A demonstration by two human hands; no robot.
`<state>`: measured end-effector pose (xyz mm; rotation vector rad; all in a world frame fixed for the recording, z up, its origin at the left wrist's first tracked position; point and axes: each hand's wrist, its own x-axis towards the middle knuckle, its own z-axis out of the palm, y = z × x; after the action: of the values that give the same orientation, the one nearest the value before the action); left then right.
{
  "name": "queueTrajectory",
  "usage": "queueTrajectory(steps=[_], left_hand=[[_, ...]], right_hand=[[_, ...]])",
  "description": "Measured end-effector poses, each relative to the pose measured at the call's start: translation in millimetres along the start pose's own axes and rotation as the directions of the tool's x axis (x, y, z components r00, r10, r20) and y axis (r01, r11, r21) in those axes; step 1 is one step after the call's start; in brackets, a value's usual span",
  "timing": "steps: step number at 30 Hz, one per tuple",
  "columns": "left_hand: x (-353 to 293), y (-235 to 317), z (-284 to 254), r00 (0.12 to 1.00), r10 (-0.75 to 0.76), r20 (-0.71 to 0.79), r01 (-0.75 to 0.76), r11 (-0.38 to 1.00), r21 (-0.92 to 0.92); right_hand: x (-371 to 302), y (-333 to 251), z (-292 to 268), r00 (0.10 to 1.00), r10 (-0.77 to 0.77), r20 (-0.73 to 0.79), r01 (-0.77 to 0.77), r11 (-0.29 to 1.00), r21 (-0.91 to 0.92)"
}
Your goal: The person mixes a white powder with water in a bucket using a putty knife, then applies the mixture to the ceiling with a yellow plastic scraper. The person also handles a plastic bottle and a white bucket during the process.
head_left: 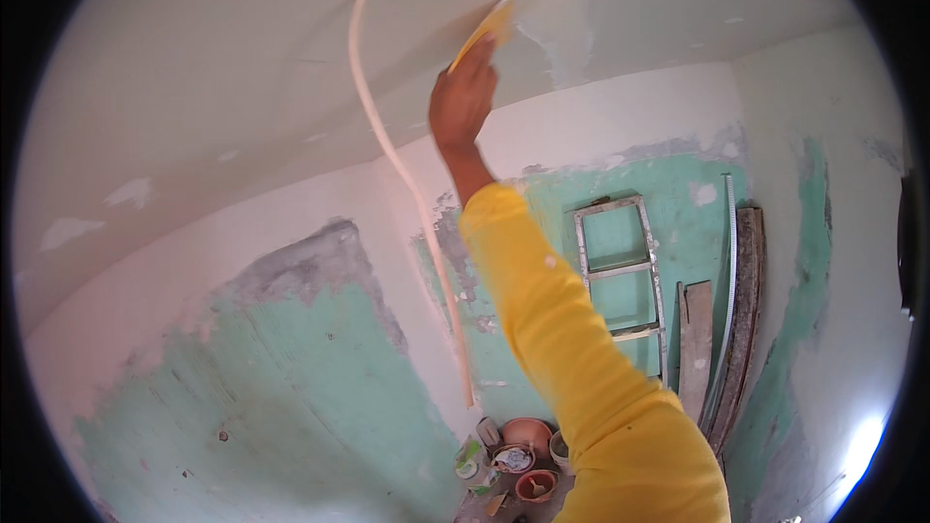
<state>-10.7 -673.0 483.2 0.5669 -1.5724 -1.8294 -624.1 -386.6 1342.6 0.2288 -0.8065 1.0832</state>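
My right arm, in a yellow sleeve, reaches up from the lower right. My right hand (463,102) is closed round a yellow putty spreader (484,31), whose far edge meets the ceiling (620,0). Pale, wet-looking filler (554,44) streaks the ceiling just right of the spreader. To the left of the hand a cream flexible conduit (387,147) hangs from a hole in the ceiling. My left hand is out of the picture.
A ladder (617,271) leans on the patchy green wall (693,208), beside wooden planks (738,315) and a long metal strip (729,261). Several tubs and bowls, among them a reddish bowl (536,486), and a white-and-green bag (469,465) stand low in the corner.
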Motion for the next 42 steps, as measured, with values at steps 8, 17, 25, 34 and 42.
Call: queueTrajectory(steps=[8, 17, 25, 34, 42], left_hand=[[-2.5, 1.5, 10.9, 0.999, 0.011, 0.052, -0.011, 1.0, 0.0], [-26.1, -6.7, -15.1, 0.959, 0.16, 0.232, -0.14, 0.985, -0.101], [-57.2, 60.4, 36.2, 0.96, -0.28, -0.024, 0.202, 0.748, -0.633], [-76.5, 32.8, 12.5, 0.961, -0.276, 0.012, 0.213, 0.712, -0.669], [-74.2, 44.2, 14.0, 0.964, -0.264, 0.028, 0.219, 0.728, -0.649]], right_hand=[[33.3, 117.6, -51.9, 0.809, 0.55, 0.209, -0.515, 0.489, 0.704], [122.7, 60.6, -128.3, 0.611, 0.442, 0.657, -0.771, 0.146, 0.619], [154.5, -91.3, -212.8, 0.749, 0.311, 0.585, -0.659, 0.262, 0.705], [139.7, -197.8, -294.1, 0.838, 0.334, 0.431, -0.531, 0.323, 0.783], [123.3, -133.6, -177.4, 0.979, 0.185, -0.085, -0.139, 0.911, 0.387]])
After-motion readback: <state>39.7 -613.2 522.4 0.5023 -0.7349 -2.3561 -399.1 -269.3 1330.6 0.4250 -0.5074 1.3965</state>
